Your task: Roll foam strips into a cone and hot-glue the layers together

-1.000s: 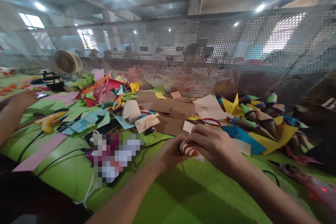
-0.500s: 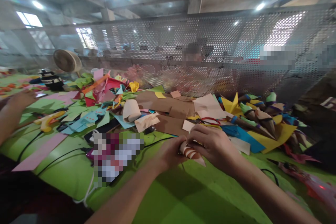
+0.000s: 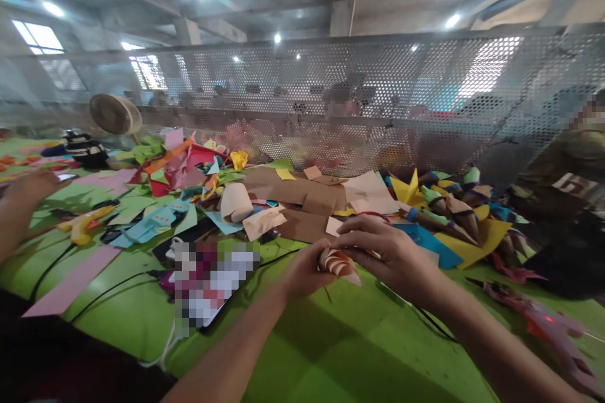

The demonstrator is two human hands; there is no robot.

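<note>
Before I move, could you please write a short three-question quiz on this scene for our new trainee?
1. True or false: the left hand holds the striped paper piece.
2. Which of these shows a small red light?
a) the fan
b) the pink glue gun
c) the yellow glue gun
3. Fill in the blank: the table top below the hands is coloured ____.

Key: 1. true; 2. b; 3. green
</note>
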